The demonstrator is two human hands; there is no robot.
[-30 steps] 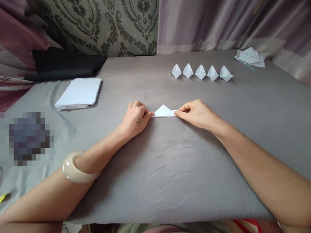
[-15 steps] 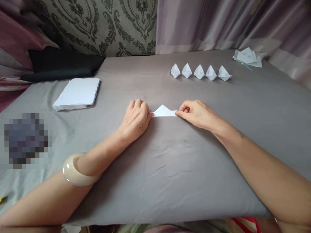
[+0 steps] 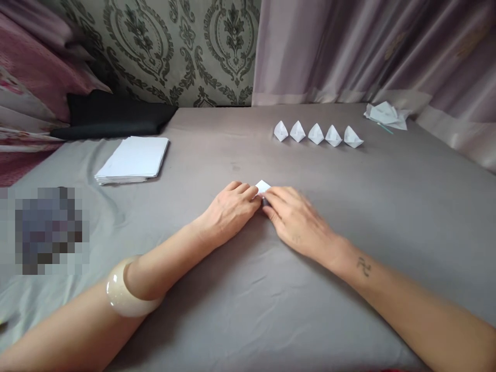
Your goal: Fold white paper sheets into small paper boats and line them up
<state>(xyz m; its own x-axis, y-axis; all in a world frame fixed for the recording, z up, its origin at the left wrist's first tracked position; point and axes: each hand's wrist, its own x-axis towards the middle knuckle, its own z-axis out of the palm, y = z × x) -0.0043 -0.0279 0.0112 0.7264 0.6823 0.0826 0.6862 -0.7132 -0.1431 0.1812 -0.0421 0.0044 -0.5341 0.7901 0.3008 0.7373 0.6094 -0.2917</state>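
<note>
A small piece of white folded paper [image 3: 262, 186] lies on the table between my hands, only its pointed peak showing; the rest is covered by my fingers. My left hand [image 3: 234, 213] is closed on the paper's left side, its fingers curled over the edge. From the other side, my right hand [image 3: 300, 219] is slightly blurred, with fingers and thumb around the paper's right part and the fingertips close to my left ones. A cream bangle [image 3: 129, 290] circles my left forearm.
Several white paper boats [image 3: 316, 134] stand in a row at the back right. A stack of white paper [image 3: 134, 157] lies left, before a dark cloth [image 3: 120, 116]. More white papers [image 3: 385, 114] sit at the far right. A blurred-out object [image 3: 50, 227] is at the left edge.
My right hand has moved left from the paper's right end to close beside my left hand, covering most of the paper. The view has tilted up slightly.
</note>
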